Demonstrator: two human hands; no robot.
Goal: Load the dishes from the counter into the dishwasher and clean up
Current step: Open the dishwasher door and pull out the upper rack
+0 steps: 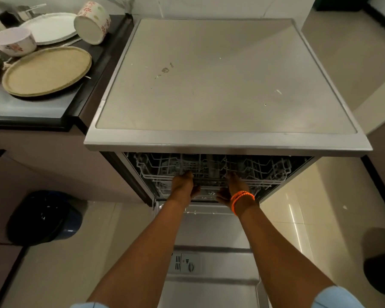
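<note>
Rack point(211, 172) sat inside the dishwasher point(222, 85), its front rail running left-right. Our left hand point(182, 185) and right hand point(232, 187) gripped that rail, fingers curled. Dishes point(47, 71) remained far left.

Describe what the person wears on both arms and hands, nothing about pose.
Both forearms are bare. The right hand has a coiled bright orange wristband looped round its wrist. The left hand wears no band or glove. Pale blue short sleeves show at the bottom edge.
</note>
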